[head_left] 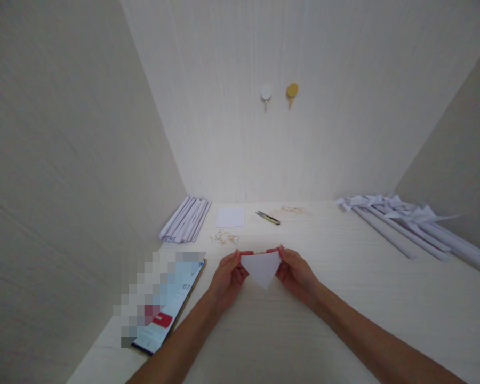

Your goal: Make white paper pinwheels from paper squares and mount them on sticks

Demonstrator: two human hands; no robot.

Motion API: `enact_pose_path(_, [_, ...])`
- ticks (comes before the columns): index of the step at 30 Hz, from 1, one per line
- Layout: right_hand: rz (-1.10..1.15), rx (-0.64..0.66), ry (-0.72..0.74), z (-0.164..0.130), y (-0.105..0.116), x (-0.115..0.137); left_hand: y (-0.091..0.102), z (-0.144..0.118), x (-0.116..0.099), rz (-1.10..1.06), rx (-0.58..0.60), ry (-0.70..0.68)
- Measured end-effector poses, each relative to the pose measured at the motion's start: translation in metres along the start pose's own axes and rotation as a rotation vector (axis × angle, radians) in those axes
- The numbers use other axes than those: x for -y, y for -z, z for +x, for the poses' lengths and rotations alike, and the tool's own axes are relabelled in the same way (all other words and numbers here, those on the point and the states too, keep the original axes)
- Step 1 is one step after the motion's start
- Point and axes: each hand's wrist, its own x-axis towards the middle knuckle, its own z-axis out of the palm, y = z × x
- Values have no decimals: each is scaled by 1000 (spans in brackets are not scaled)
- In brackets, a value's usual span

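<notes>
Left hand (pixel 226 276) and right hand (pixel 294 271) both pinch a white paper triangle (pixel 261 268), one at each top corner, point down, held near the middle of the tabletop (pixel 344 298). Looks slightly lifted off the surface, hard to confirm. Toward the far edge: small white sheet (pixel 230 217), snips (pixel 268 217), scraps (pixel 224 237). Far left corner: stack of folded paper strips (pixel 185 219). Right edge: white paper pinwheels on sticks (pixel 408 224). Near left edge: a booklet (pixel 166 306), partly blurred.
</notes>
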Motion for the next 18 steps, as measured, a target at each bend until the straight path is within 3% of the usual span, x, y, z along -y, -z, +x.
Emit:
enact_pose_path(5, [15,53,3,-5,-4,0,-4,-4,1,-18,27,8])
enact_pose_path(9, [-98,8,62,-1,-4,1,-1,-2,0,93,4,-20])
enact_pose_path(15, [-564,-274,362,6,9,3,0,2,7,465,-49,-83])
enact_pose_path(18, [-852,-340,505,4,13,5,-2,0,9,726,-1,-97])
